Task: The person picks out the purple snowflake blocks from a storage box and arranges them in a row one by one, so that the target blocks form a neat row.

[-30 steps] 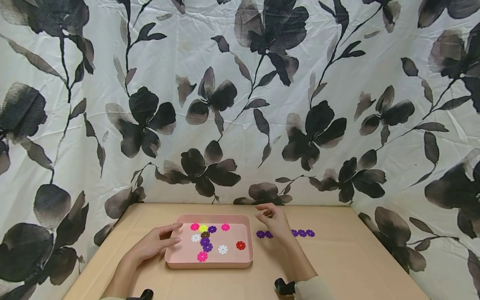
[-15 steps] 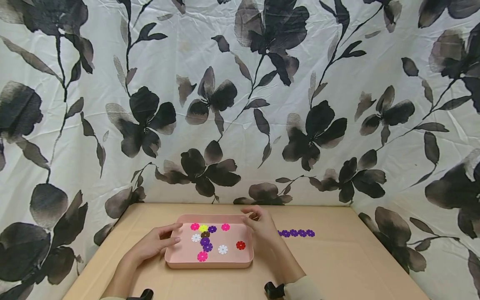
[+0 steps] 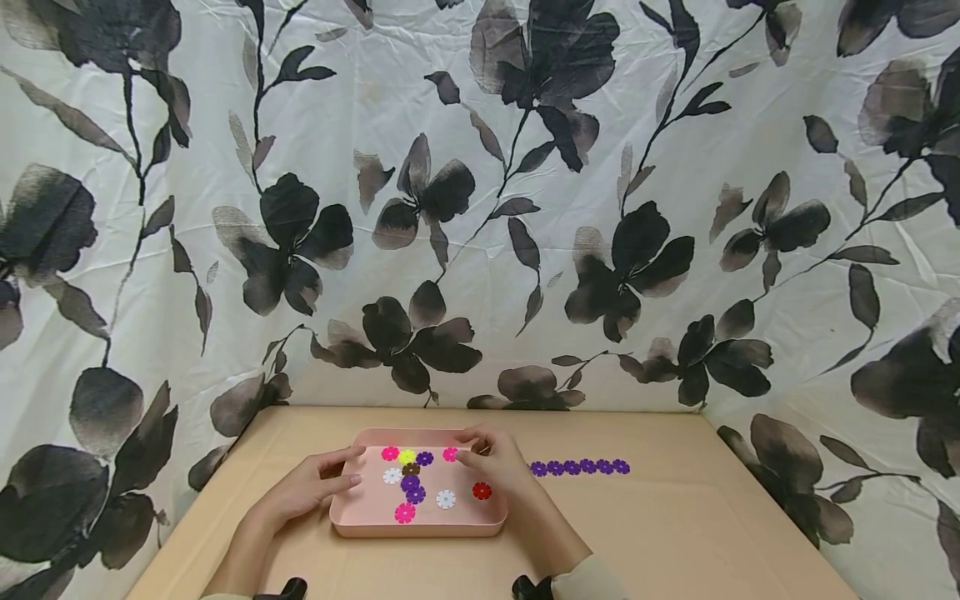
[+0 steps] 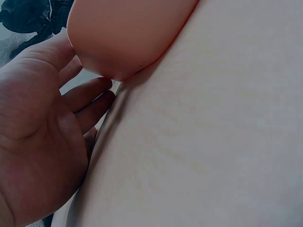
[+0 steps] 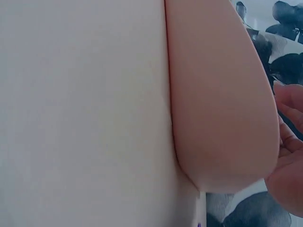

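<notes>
In the head view a shallow pink tray (image 3: 367,523) holds small flower-shaped discs, among them a pink disc (image 3: 451,454), a red disc (image 3: 482,491), a white disc (image 3: 446,499) and a purple disc (image 3: 409,483). My left hand (image 3: 303,483) holds the tray's left side, thumb over the rim; the left wrist view has other fingers by its outer wall. My right hand (image 3: 501,465) hovers over the tray's right rim, fingers loosely bent, tips beside the upper right pink disc. Nothing shows between those fingertips. In the right wrist view the tray wall (image 5: 222,104) hides part of this hand.
A row of purple flower discs (image 3: 580,467) lies on the tan table (image 3: 675,533) right of the tray, its left end hidden by the right hand. Behind the table hangs a white cloth (image 3: 525,333) printed with dark flowers.
My right hand has moved left from above the purple row to above the tray's right part, uncovering more of the row. The left hand and the tray stay in place.
</notes>
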`<state>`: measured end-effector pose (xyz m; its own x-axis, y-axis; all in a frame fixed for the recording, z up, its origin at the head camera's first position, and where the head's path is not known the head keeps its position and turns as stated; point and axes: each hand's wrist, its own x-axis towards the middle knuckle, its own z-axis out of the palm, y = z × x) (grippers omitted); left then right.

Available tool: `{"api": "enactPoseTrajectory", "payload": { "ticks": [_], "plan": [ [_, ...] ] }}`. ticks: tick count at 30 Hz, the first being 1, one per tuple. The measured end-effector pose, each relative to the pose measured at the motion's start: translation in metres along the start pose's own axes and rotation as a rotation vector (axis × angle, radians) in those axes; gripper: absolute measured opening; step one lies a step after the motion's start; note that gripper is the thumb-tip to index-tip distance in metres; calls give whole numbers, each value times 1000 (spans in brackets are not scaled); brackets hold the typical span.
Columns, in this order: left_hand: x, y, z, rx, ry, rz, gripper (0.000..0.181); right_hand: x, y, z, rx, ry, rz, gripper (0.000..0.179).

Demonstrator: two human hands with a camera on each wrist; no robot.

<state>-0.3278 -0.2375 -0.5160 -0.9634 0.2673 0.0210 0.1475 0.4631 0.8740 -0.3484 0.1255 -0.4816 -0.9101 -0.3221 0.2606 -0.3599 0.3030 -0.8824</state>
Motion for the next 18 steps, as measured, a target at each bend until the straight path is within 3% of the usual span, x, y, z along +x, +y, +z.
{"api": "enactPoseTrajectory", "payload": {
  "ticks": [9, 18],
  "plan": [
    [-1, 1, 0, 10, 5, 9, 60, 6, -6, 24, -75, -83, -41, 26],
    [-1, 2, 0, 0, 4, 7, 60, 11, -12, 46, -57, -171, 26, 26]
  ]
}}
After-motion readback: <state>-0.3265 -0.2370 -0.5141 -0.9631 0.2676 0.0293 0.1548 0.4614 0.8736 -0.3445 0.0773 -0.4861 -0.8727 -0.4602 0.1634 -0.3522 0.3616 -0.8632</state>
